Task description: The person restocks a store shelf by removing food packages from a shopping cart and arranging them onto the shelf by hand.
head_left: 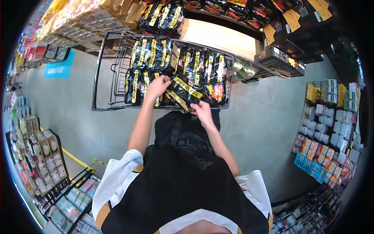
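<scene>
A shopping cart stands in front of me, loaded with rows of black packets with yellow stripes. Over its near side a pair of black packets lies tilted between my hands. My left hand pinches the upper left end of these packets, fingers closed. At their lower right corner, my right hand grips the edge with thumb and fingers. The undersides of the packets are hidden.
Beyond the cart is a shelf with a bare pale board and more black packets at its left. Shelves of goods stand at the right, and display racks at the left. Grey floor surrounds the cart.
</scene>
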`<state>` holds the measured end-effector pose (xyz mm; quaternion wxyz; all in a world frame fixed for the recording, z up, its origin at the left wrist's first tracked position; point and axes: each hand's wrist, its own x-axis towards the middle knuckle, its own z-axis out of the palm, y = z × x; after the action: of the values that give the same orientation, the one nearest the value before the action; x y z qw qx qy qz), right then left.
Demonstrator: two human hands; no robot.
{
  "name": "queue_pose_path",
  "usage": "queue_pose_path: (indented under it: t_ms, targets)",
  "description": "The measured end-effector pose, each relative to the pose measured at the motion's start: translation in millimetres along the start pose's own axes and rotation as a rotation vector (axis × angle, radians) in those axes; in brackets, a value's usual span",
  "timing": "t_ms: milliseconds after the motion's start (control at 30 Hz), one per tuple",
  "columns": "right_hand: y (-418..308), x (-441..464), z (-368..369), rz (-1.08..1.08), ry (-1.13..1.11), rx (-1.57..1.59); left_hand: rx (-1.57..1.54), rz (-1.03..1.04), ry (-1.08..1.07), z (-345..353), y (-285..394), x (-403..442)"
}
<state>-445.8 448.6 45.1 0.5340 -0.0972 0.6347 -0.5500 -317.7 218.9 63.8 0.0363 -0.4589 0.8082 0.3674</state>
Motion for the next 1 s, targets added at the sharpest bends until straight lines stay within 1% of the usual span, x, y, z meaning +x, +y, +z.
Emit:
queue_pose_path:
  t_ms: [67, 100, 133, 200, 233, 267, 300, 333, 367, 400, 467, 533, 567, 600, 667, 700, 733, 800, 867, 900, 933, 1000]
  targets:
    - [-5.9, -5.1, -4.7, 0.001, -0.013, 0.048, -0.176, -0.064, -0.067, 8.5, -4.5, -11.7]
    - [-6.8, -7.8, -5.3, 0.000, -0.025, 0.022, -0.200, -0.005, -0.037, 16.3, -6.2, -12.9]
    - [-8.0, -10.5, -5.8, -0.002, -0.038, -0.006, -0.202, -0.004, -0.042, 22.9, -8.1, -13.0]
    - [-14.0, -10.3, -5.7, 0.004, -0.062, -0.030, -0.368, -0.218, -0.061, 35.1, -4.4, -13.1]
    - [-18.9, -8.4, -5.4, -0.009, -0.072, -0.138, -0.329, -0.253, -0.018, 42.3, -8.3, -8.1]
    - [-24.2, -6.6, -6.0, -0.022, -0.080, -0.246, -0.334, -0.251, -0.015, 45.7, -9.8, -6.0]
    - [-31.7, -5.2, -10.7, -0.022, -0.081, -0.254, -0.236, -0.180, 0.074, 51.5, -13.2, -5.0]
    - [-45.0, -3.2, -17.9, -0.008, -0.182, -0.442, -0.140, -0.110, 0.165, 54.4, -13.5, -4.6]
    - [-58.6, -0.6, -24.1, 0.007, -0.285, -0.630, -0.148, -0.073, 0.186, 55.6, -15.6, -5.1]
    - [-90.0, -7.6, -21.4, -0.032, -0.226, -0.738, -0.158, -0.077, 0.191, 56.6, -17.8, -6.6]
    - [-115.4, 11.6, -28.8, -0.271, 0.019, -0.928, -0.167, -0.003, 0.231, 57.7, -21.7, -9.9]
    - [-143.1, 25.4, -20.7, -0.375, 0.162, -1.016, -0.171, -0.003, 0.258, 58.1, -19.3, -13.0]
    - [-145.2, 39.7, -18.7, -0.299, 0.088, -1.041, -0.169, 0.002, 0.280, 58.4, -18.2, -15.6]
    - [-136.6, 54.6, -18.3, -0.302, 0.084, -1.048, -0.175, -0.002, 0.285, 58.8, -18.5, -17.1]
    - [-117.9, 83.9, -13.5, -0.265, -0.174, -1.371, -0.185, 0.031, 0.274, 56.6, -18.1, -17.9]
    - [-120.5, 87.1, -6.2, -0.150, -0.272, -1.467, -0.205, 0.043, 0.289, 54.8, -17.9, -17.9]
    - [-118.7, 87.9, -2.6, -0.213, -0.340, -1.478, -0.228, 0.054, 0.302, 55.7, -17.9, -19.7]
    - [-96.4, 106.3, -9.0, -0.350, -0.458, -1.387, -0.243, 0.061, 0.302, 55.2, -21.1, -20.9]
    - [-95.1, 107.7, -10.4, -0.398, -0.523, -1.401, -0.311, 0.032, 0.256, 54.9, -23.8, -20.8]
    - [-95.7, 106.4, -10.1, -0.429, -0.520, -1.390, -0.319, 0.037, 0.256, 51.5, -20.7, -23.4]
    - [-98.3, 105.4, -8.9, -0.405, -0.544, -1.414, -0.324, 0.043, 0.257, 47.0, -17.4, -25.8]
    - [-95.4, 99.0, -8.8, -0.554, -0.462, -1.448, -0.334, 0.043, 0.235, 38.3, -10.3, -28.3]
